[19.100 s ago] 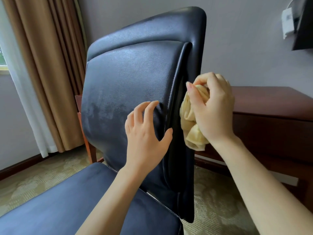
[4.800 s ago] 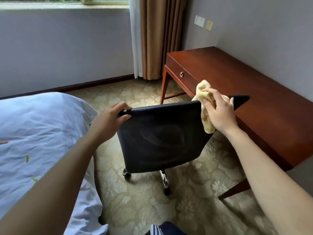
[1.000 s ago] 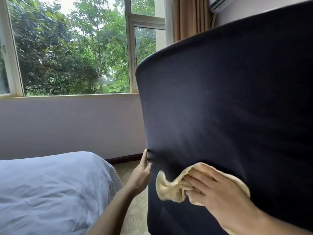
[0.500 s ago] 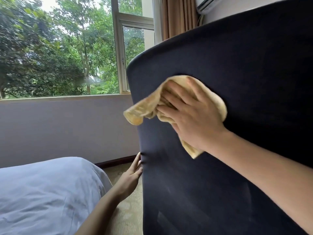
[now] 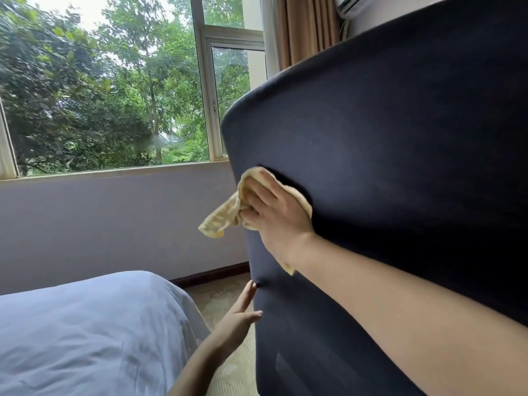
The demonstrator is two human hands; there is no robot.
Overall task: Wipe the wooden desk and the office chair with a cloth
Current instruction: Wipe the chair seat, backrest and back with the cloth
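The largest part of the view is taken by the dark back of the office chair (image 5: 385, 167), which is seen from close and fills the right side from the top edge to the bottom edge. Behind it, on the left, a wide window (image 5: 114, 81) with a white frame is seen, and green trees are visible through the glass. Below the window a pale wall (image 5: 114, 224) is found, ending in a dark skirting board. The lower left corner is occupied by a bed (image 5: 85, 332) covered with a light sheet. A brown curtain (image 5: 305, 27) hangs beside the window, just above the top edge of the chair. A strip of patterned carpet (image 5: 225, 298) is seen between the bed and the chair. The yellow cloth (image 5: 225, 215) is pressed against the chair back near its left edge, and one loose corner of it hangs past that edge. The cloth is gripped by the right hand (image 5: 277, 218), whose fingers are curled into the fabric. The left hand (image 5: 240, 315) is held lower at the same edge of the chair, with straight fingers laid along it and the thumb touching the back surface.
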